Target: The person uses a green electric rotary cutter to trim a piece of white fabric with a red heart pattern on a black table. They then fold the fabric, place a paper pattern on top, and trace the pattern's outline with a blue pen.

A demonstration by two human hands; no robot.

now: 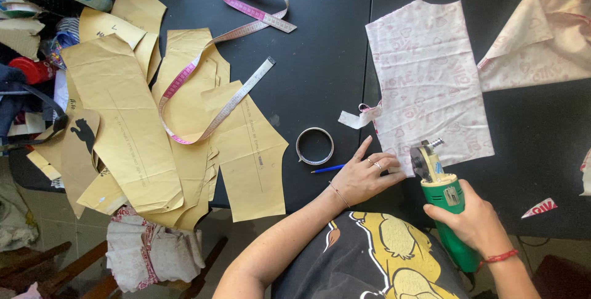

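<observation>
A big black flat desk (320,47) fills most of the view, with a thin seam running down it. Below its left edge there is a pale tiled floor (43,213) and a dark brown wooden chair (68,268). Soft daylight falls on everything.

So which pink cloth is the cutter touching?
The flat pink cloth in the middle of the black table. The green cutter, held in the right hand, meets its bottom edge, where the left hand presses. The crumpled cloth lies farther right, untouched.
</observation>
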